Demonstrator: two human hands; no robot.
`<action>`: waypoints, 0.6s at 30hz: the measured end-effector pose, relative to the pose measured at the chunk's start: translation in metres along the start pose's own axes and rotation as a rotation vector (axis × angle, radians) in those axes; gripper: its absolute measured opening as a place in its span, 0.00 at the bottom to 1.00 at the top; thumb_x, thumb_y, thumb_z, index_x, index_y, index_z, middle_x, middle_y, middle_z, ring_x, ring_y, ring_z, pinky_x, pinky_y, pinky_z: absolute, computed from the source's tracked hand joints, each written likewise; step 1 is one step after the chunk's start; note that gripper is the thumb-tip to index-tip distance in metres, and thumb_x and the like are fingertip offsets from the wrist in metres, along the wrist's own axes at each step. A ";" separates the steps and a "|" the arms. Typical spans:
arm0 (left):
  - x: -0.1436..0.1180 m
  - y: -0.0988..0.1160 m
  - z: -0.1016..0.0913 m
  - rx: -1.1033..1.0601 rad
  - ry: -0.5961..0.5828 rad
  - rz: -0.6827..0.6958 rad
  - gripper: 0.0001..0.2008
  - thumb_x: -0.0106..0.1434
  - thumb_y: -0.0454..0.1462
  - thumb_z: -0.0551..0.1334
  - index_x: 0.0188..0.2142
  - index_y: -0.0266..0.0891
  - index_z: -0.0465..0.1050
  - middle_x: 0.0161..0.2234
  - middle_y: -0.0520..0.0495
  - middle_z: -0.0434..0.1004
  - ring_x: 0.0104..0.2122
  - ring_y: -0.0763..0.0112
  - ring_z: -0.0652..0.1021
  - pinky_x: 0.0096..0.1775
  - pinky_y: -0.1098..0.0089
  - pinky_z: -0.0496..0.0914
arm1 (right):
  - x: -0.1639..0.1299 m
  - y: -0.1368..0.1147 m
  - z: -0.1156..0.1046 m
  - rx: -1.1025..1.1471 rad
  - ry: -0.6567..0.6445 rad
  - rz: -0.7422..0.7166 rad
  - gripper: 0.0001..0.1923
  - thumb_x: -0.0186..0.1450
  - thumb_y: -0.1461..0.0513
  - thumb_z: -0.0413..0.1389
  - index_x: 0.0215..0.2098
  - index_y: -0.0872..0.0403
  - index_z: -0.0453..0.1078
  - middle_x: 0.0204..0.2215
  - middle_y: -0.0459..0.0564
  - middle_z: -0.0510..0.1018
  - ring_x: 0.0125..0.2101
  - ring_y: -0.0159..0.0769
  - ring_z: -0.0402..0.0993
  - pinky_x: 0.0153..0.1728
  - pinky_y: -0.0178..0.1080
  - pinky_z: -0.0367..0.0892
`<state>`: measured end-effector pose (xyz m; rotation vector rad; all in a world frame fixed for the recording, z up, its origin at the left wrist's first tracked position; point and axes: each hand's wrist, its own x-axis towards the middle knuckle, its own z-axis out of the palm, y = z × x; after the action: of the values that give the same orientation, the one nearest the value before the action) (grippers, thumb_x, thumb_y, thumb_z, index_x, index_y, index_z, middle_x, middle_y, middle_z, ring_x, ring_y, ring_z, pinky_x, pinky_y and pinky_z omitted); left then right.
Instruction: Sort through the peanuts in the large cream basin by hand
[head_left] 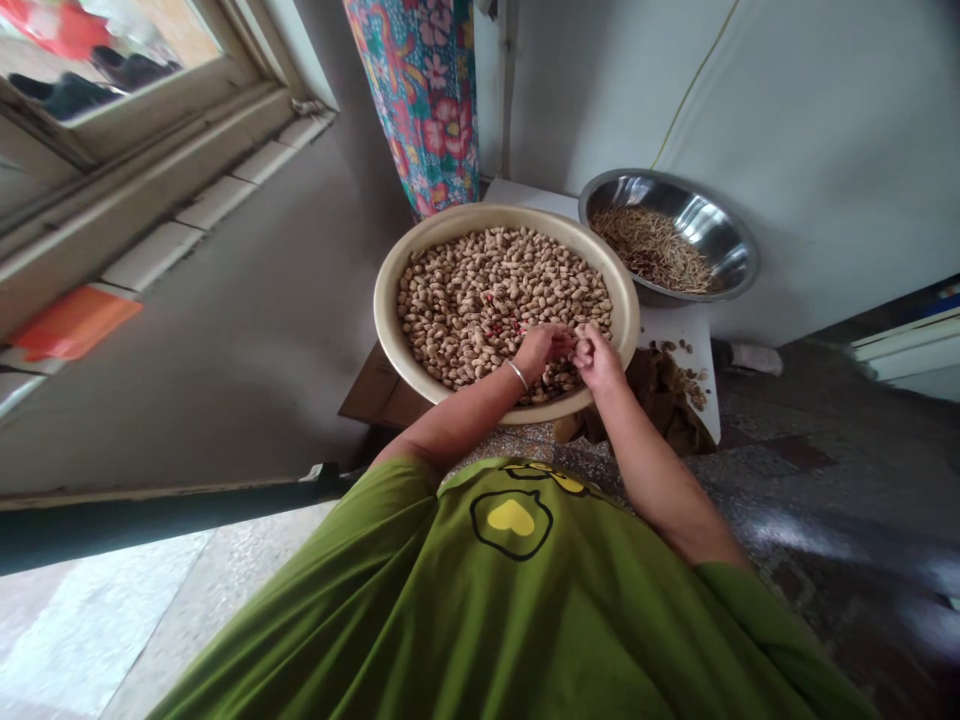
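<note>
A large cream basin (388,300) is filled with unshelled peanuts (465,290). Among the shells, a few red kernels (495,329) show near the middle. Over the front right of the basin my left hand (546,347), with a silver bangle (517,376) at the wrist, is closed with its fingers curled. My right hand (596,358) pinches beside it, and the fingertips of both hands meet. A small pale peanut appears to be between them, though the fingers hide most of it.
Behind the basin to the right, a steel bowl (739,262) holds thin brown pieces. A brown cloth (675,420) and loose shell bits (694,385) lie on the white board (709,345). A floral cloth (431,110) hangs behind; a window ledge (217,200) runs along the left.
</note>
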<state>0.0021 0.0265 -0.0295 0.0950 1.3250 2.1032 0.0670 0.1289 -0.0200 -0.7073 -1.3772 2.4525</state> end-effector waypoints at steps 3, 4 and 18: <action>0.006 0.005 -0.008 0.128 0.210 0.162 0.07 0.60 0.34 0.58 0.35 0.34 0.74 0.30 0.46 0.76 0.31 0.70 0.76 0.37 0.70 0.71 | -0.005 -0.011 -0.005 0.191 -0.034 0.044 0.15 0.66 0.55 0.59 0.31 0.53 0.60 0.15 0.35 0.58 0.13 0.21 0.48 0.14 0.26 0.50; 0.009 0.007 -0.012 0.238 0.247 0.213 0.08 0.60 0.34 0.58 0.36 0.34 0.75 0.32 0.46 0.77 0.32 0.70 0.76 0.38 0.70 0.71 | -0.007 -0.013 -0.006 0.221 -0.038 0.055 0.14 0.66 0.55 0.58 0.31 0.53 0.59 0.16 0.36 0.60 0.14 0.21 0.51 0.15 0.26 0.53; -0.005 -0.006 -0.008 1.690 -0.095 0.544 0.16 0.68 0.40 0.58 0.45 0.37 0.83 0.47 0.30 0.77 0.52 0.45 0.72 0.52 0.52 0.63 | -0.005 -0.008 -0.009 0.188 -0.031 -0.017 0.16 0.67 0.53 0.58 0.31 0.53 0.59 0.20 0.40 0.65 0.16 0.22 0.58 0.12 0.25 0.48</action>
<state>0.0057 0.0198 -0.0373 1.2923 2.7749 0.6475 0.0760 0.1370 -0.0159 -0.6137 -1.1380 2.5461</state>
